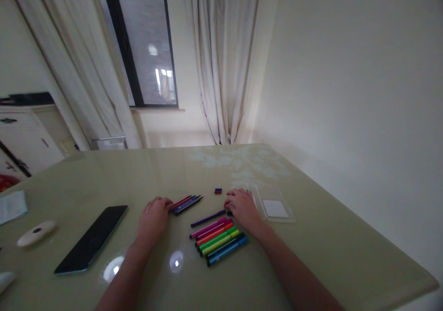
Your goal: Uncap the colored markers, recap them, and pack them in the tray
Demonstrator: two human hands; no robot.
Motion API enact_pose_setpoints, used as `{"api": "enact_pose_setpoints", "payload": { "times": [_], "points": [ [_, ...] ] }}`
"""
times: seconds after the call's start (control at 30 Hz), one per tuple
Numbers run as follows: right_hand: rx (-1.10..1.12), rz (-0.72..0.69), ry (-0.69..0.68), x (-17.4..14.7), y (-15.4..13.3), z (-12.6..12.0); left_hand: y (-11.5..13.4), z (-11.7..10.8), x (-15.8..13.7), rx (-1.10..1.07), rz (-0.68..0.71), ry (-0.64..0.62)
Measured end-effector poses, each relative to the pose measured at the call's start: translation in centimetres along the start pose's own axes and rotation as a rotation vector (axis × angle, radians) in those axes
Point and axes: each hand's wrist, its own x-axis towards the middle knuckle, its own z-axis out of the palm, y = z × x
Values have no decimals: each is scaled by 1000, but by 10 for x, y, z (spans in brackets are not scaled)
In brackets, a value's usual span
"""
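Note:
Several uncapped felt-tip pens (188,205), red, blue and dark, lie side by side with their tips pointing away to the right. My left hand (156,215) is curled at their rear ends, its fingertips closed against them. My right hand (242,206) lies low over the table with its fingers apart, close to the end of a dark purple felt-tip pen (207,218). A small black cap (229,213) shows partly under its fingers. Blue and red caps (218,191) lie just beyond. Nearer me is a row of capped felt-tip pens (219,242) in pink, red, green and blue.
A clear plastic case (275,205) with a white insert lies right of my right hand. On the left are a dark phone (92,239), a pale oval object (36,233) and a folded light cloth (13,206). The table's right edge (346,208) runs along the wall.

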Motion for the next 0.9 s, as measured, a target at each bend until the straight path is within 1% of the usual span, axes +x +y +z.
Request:
{"api": "enact_pose_setpoints", "payload": {
  "times": [0.13,0.27,0.37,0.43,0.53,0.6,0.7,0.77,0.9],
  "points": [
    [6,-3,32,1,-2,0,-1,0,0,7,-5,5],
    [150,21,103,2,-5,0,-2,3,2,0,-14,34],
    [318,-22,163,2,-8,1,5,3,5,-134,-12,115],
    [435,-50,203,1,-11,1,15,3,5,-283,42,146],
    [564,-64,236,0,-14,0,36,2,0,-499,191,118],
    [604,-59,252,-1,-16,-3,48,2,-6,-589,247,69],
    [635,-61,271,-1,-18,-6,59,3,-13,-641,260,35],
    [645,-65,271,-2,-18,-6,61,3,-14,-650,267,42],
    [644,-74,259,-2,-19,-5,62,4,-15,-660,297,16]
  ]
}}
